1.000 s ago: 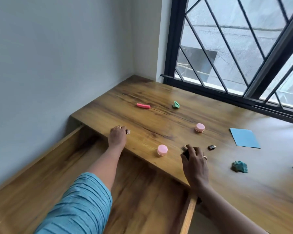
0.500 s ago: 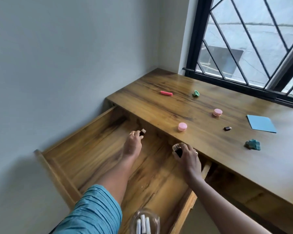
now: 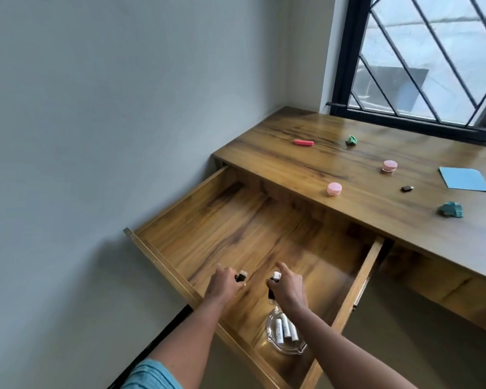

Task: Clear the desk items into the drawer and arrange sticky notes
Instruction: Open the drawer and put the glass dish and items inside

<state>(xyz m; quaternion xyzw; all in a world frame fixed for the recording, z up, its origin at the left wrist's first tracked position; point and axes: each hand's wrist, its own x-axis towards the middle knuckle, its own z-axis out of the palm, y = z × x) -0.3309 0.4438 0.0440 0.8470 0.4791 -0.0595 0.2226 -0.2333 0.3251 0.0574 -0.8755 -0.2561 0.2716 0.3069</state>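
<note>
Head view: dark pieces (image 3: 241, 276) (image 3: 274, 278) in hands (image 3: 222, 286) (image 3: 288, 290), print on cylinders (image 3: 285, 329) unreadable.

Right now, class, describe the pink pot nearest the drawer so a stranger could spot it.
On the wooden desk under the window, look at the front edge above the open drawer. A round pink pot sits there; its twin lies farther back, nearer the blue sticky notes.

Soft daylight enters through the window (image 3: 432, 66), upper right; pale sheen on the table (image 3: 292, 169). Diffuse shadow falls on the wall (image 3: 107, 265) beside the drawer (image 3: 159, 261). Edges bow; focus sharp.
</note>
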